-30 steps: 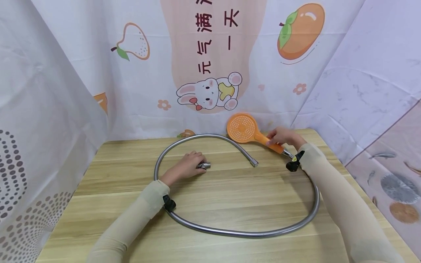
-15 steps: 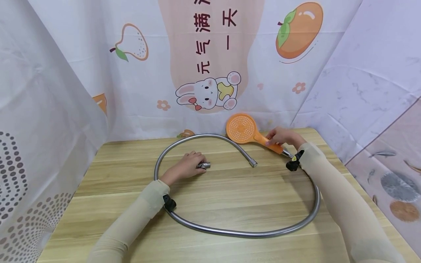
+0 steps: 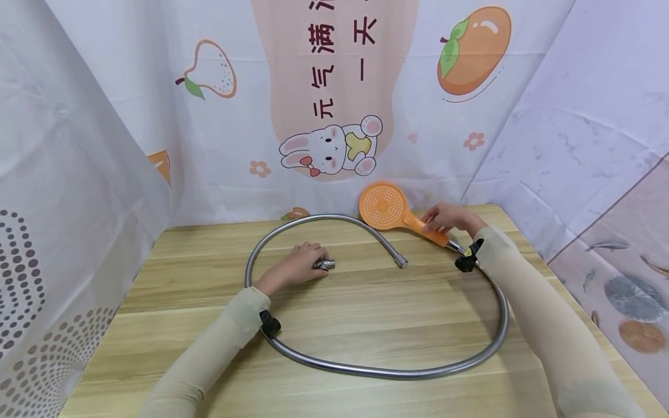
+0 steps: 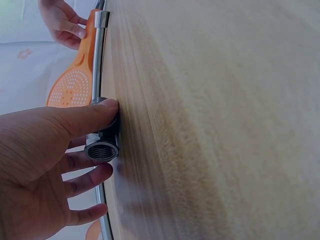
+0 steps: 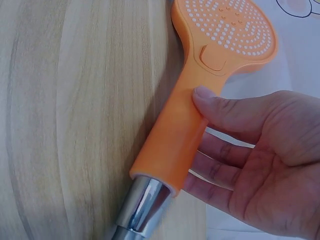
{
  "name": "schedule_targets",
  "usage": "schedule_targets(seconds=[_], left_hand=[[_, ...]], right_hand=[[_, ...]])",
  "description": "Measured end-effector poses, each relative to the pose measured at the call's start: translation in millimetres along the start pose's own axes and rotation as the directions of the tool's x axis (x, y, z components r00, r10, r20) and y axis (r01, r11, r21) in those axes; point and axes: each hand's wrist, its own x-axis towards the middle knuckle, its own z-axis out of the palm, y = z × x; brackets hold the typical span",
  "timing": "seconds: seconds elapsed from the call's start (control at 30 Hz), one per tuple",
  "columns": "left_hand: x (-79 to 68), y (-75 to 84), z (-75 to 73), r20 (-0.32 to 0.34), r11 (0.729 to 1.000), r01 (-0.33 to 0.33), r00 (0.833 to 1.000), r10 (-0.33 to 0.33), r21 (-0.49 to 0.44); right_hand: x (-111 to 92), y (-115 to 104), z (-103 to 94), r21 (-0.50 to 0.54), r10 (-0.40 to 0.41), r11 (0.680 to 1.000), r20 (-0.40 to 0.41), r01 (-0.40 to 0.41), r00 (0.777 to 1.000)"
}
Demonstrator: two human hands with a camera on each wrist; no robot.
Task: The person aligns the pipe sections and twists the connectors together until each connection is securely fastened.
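Note:
My left hand (image 3: pixel 300 264) pinches a small chrome threaded pipe fitting (image 4: pixel 102 147) between thumb and fingers, low over the table. An open end with inner threads faces the left wrist camera; the hand covers part of it. At the back right, my right hand (image 3: pixel 448 217) holds the orange handle of a shower head (image 3: pixel 383 206), thumb on the front and fingers behind. Its white-dotted spray face is turned toward me. A grey metal shower hose (image 3: pixel 366 371) joins the handle's lower end and curves round the table. The hose's free end (image 3: pixel 400 261) lies between the hands.
The wooden table (image 3: pixel 366 313) ends at a printed curtain (image 3: pixel 225 186) behind, close to the shower head. Another curtain (image 3: pixel 564 151) hangs on the right and a dotted one (image 3: pixel 78 174) on the left. The hose runs beneath the left forearm.

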Motion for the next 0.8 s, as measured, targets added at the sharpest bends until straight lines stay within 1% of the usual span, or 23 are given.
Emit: schedule_targets(seconds=[0.3, 0.53, 0.63, 0.8], left_hand=[[-0.3, 2.4, -1.4, -0.001, 1.0, 0.007, 1.0, -0.007, -0.006], [1.0, 0.8, 0.0, -0.002, 1.0, 0.013, 1.0, -0.013, -0.01], [0.8, 0.7, 0.0, -0.008, 1.0, 0.008, 1.0, -0.008, -0.011], [0.4, 1.1, -0.3, -0.004, 1.0, 0.015, 1.0, -0.015, -0.017]], right_hand=[[-3.6, -2.7, -3.4, 0.006, 0.002, 1.0, -0.004, -0.002, 1.0], [-7.3, -4.9, -3.4, 0.014, -0.004, 1.0, -0.017, 0.004, 1.0], [-7.5, -6.1, -3.2, 0.025, -0.029, 0.999, -0.032, 0.03, 0.999], [-7.0, -11.8, -1.4, 0.041, -0.09, 0.995, -0.089, 0.094, 0.992]])
